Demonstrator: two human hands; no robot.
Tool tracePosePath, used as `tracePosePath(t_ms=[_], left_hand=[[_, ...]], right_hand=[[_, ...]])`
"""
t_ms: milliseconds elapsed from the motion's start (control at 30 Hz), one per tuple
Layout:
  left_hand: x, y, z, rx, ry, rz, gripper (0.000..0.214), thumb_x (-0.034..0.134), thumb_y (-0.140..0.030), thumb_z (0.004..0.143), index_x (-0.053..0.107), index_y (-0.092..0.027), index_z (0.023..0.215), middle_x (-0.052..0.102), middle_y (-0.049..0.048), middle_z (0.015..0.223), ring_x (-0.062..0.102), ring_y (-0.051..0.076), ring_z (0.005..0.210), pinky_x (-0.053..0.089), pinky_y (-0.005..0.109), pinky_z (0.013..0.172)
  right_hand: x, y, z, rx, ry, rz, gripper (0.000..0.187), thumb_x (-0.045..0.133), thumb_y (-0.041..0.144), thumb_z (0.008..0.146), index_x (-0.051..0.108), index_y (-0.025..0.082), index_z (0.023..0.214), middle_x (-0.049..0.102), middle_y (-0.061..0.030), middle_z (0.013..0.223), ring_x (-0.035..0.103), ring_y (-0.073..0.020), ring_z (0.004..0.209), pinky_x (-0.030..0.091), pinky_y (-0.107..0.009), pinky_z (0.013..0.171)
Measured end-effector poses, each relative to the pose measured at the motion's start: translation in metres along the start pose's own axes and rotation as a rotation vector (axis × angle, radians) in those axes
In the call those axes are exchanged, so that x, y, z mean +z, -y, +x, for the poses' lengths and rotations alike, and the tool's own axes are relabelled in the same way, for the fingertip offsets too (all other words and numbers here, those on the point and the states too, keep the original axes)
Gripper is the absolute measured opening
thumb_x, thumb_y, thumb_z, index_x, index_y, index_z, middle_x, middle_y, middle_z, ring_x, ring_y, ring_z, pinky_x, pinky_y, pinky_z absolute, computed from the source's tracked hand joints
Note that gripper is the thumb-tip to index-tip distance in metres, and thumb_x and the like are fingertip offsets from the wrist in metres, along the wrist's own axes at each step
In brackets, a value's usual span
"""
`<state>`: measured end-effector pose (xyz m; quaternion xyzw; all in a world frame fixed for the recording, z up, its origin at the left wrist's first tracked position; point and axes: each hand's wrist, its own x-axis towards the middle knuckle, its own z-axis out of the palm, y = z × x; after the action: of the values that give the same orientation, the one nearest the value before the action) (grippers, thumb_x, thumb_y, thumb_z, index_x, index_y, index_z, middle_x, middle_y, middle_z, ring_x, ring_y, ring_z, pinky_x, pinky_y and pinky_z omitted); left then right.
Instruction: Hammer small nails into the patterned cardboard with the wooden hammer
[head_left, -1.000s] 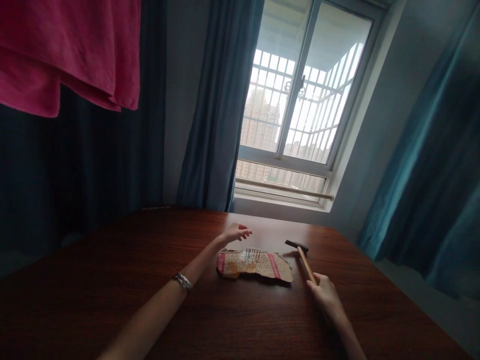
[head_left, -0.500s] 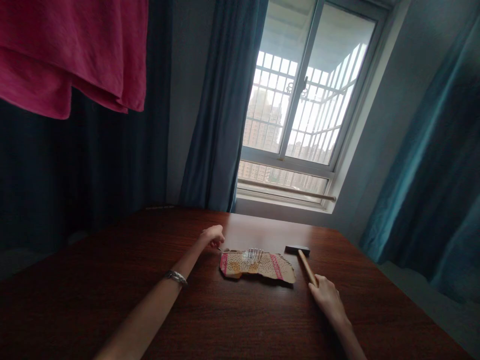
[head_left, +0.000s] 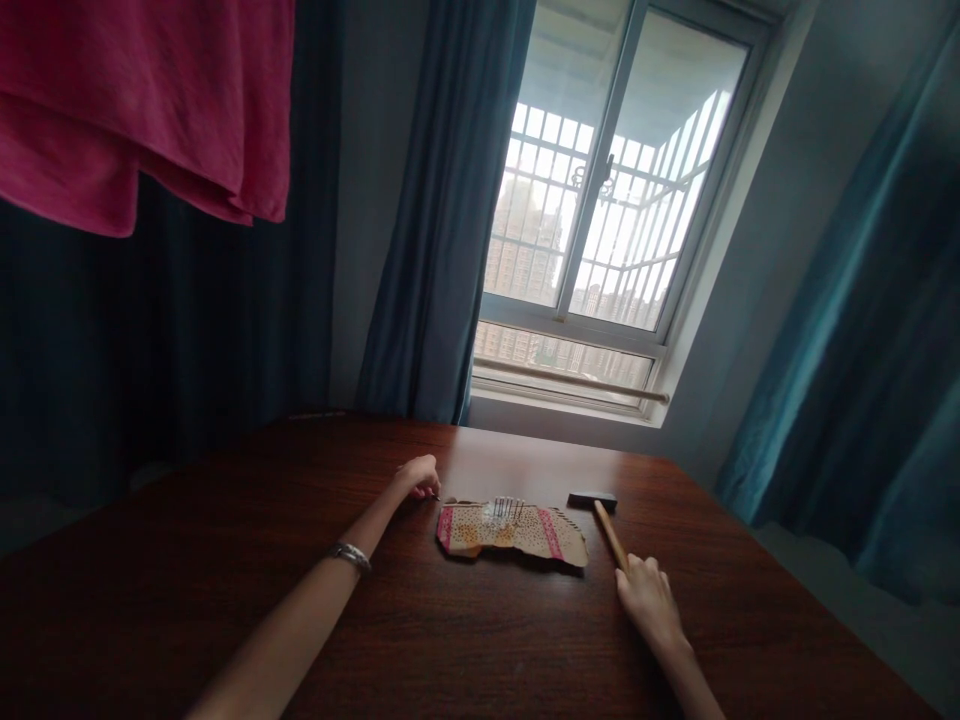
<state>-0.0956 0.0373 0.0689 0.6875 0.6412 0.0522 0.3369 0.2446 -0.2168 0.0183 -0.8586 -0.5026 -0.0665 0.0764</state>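
On the brown table (head_left: 480,640), the patterned board (head_left: 529,530) lies in the middle, its long axis from left to right. Right of it, the hammer (head_left: 611,533) points away from the person, its handle enclosed by the right hand (head_left: 651,605). The left hand (head_left: 418,476) has moved from over the board's far edge to beside its left end, so the hammer seems to wait; its curled fingers apparently pinch a thin dark piece (head_left: 436,497).
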Motion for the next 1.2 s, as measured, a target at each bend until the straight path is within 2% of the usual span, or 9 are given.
tracePosePath(t_ms=[167,333,433,567,700,833,1000,1067,1200], left_hand=[[-0.004,0.002,-0.007,0.017,0.009,-0.017,0.028,0.075,-0.026,0.045,0.051,-0.012,0.042,0.046,0.0012,0.035,0.05,0.015,0.041,0.037,0.022,0.039],[-0.006,0.005,-0.002,-0.003,-0.011,0.015,0.029,0.074,-0.023,0.043,0.048,-0.012,0.038,0.046,0.0017,0.034,0.046,0.013,0.038,0.034,0.021,0.037],[-0.004,0.008,0.003,-0.009,-0.026,0.031,0.028,0.072,-0.022,0.044,0.047,-0.012,0.038,0.047,0.0021,0.035,0.045,0.012,0.038,0.035,0.021,0.037],[-0.005,0.012,0.006,0.024,-0.053,0.03,0.022,0.067,-0.019,0.048,0.049,-0.011,0.039,0.048,0.0021,0.037,0.045,0.01,0.039,0.035,0.021,0.04],[-0.011,-0.004,0.003,0.263,-0.106,-0.124,0.018,0.062,-0.025,0.055,0.057,-0.009,0.048,0.052,0.0018,0.045,0.044,0.008,0.041,0.035,0.02,0.041],[-0.006,-0.041,-0.013,0.567,-0.069,-0.377,0.027,0.058,-0.034,0.063,0.062,-0.008,0.066,0.052,-0.0002,0.047,0.043,0.007,0.04,0.032,0.019,0.038],[0.028,-0.08,-0.041,0.841,-0.031,-0.451,0.037,0.057,-0.042,0.068,0.064,-0.007,0.077,0.049,-0.0021,0.046,0.04,0.005,0.038,0.03,0.017,0.038],[0.043,-0.087,-0.047,0.896,-0.04,-0.443,0.039,0.057,-0.044,0.069,0.065,-0.007,0.078,0.052,-0.0009,0.05,0.04,0.005,0.039,0.03,0.017,0.037],[0.062,-0.092,-0.05,0.956,-0.103,-0.42,0.037,0.056,-0.044,0.071,0.065,-0.009,0.076,0.058,0.0011,0.056,0.044,0.006,0.044,0.031,0.017,0.04]], right_hand=[[-0.012,0.014,0.011,0.022,-0.06,-0.039,0.032,0.038,0.03,0.083,0.061,0.014,0.098,0.056,-0.0163,0.093,0.055,-0.0276,0.088,0.041,-0.035,0.071],[-0.028,0.048,0.033,-0.028,-0.168,0.055,0.034,0.039,0.028,0.082,0.059,0.017,0.107,0.056,-0.0146,0.098,0.053,-0.0257,0.09,0.039,-0.034,0.075],[-0.033,0.07,0.046,-0.09,-0.205,0.193,0.033,0.041,0.027,0.081,0.061,0.014,0.104,0.056,-0.0158,0.1,0.051,-0.0261,0.093,0.037,-0.034,0.08],[-0.034,0.09,0.059,-0.175,-0.214,0.597,0.031,0.045,0.023,0.076,0.064,0.01,0.097,0.057,-0.0164,0.098,0.05,-0.0265,0.096,0.033,-0.036,0.088],[-0.036,0.107,0.07,-0.263,-0.145,0.823,0.029,0.045,0.024,0.075,0.066,0.013,0.091,0.062,-0.0108,0.09,0.056,-0.0206,0.083,0.038,-0.033,0.085],[-0.039,0.129,0.071,-0.364,0.003,1.003,0.035,0.046,0.036,0.077,0.066,0.012,0.094,0.066,-0.0076,0.081,0.059,-0.0165,0.069,0.048,-0.029,0.065],[-0.042,0.147,0.062,-0.45,0.149,1.384,0.044,0.05,0.047,0.076,0.064,0.013,0.099,0.066,-0.009,0.088,0.06,-0.0167,0.075,0.049,-0.026,0.058],[-0.041,0.148,0.06,-0.428,0.157,1.524,0.043,0.056,0.048,0.072,0.066,0.013,0.094,0.066,-0.0089,0.084,0.059,-0.0168,0.074,0.048,-0.025,0.057],[-0.034,0.143,0.061,-0.332,0.122,1.576,0.041,0.062,0.046,0.066,0.068,0.013,0.088,0.067,-0.0085,0.075,0.06,-0.0174,0.069,0.047,-0.025,0.055]])
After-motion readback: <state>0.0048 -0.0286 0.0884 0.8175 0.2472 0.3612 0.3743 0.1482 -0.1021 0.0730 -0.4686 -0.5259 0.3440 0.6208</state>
